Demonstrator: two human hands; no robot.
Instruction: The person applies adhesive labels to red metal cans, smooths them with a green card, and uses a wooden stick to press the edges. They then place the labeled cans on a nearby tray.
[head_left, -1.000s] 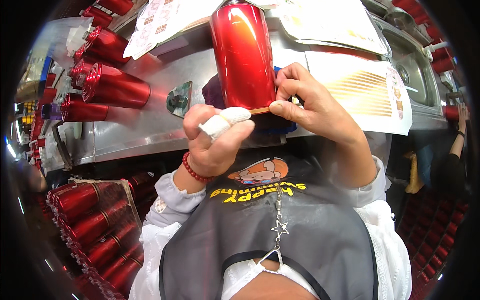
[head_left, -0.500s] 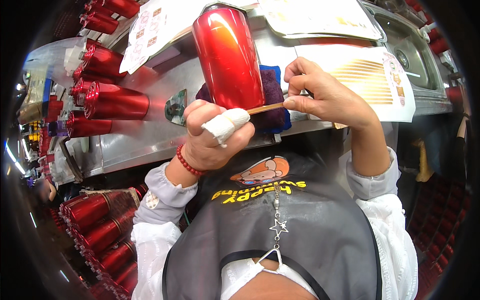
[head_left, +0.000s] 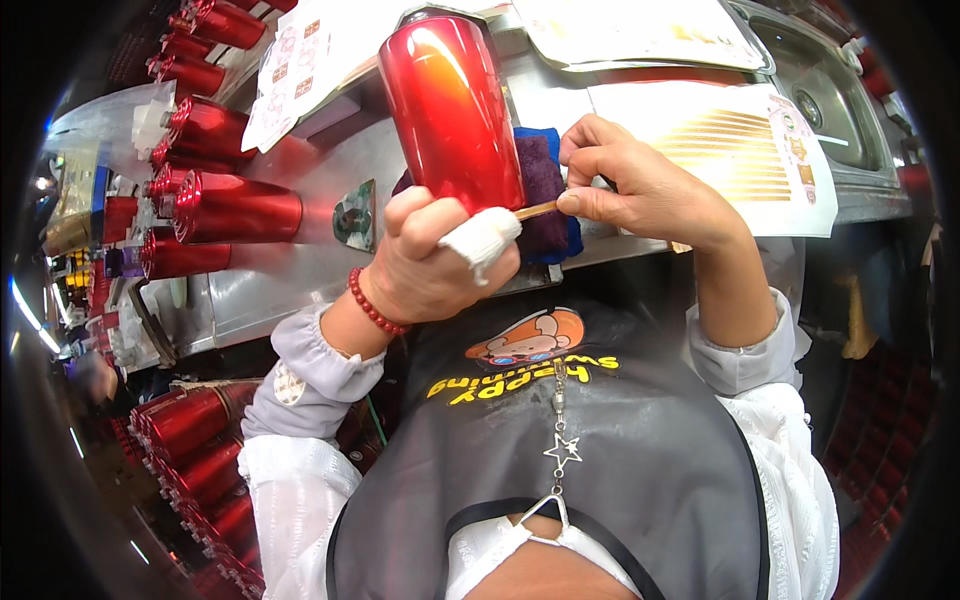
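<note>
One gold strip (head_left: 538, 209), pinched in right hand (head_left: 640, 190), far end hidden behind curled left hand (head_left: 430, 250), its hold unclear

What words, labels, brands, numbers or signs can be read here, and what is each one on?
Dark apron: yellow lettering, large and upside down in this view; I won't copy out its words.
White sheet with gold stripes: small printed marks, too small to read.
White sheet at upper left: small brown and pink prints, too small to read.
Large red container: no text visible.
</note>
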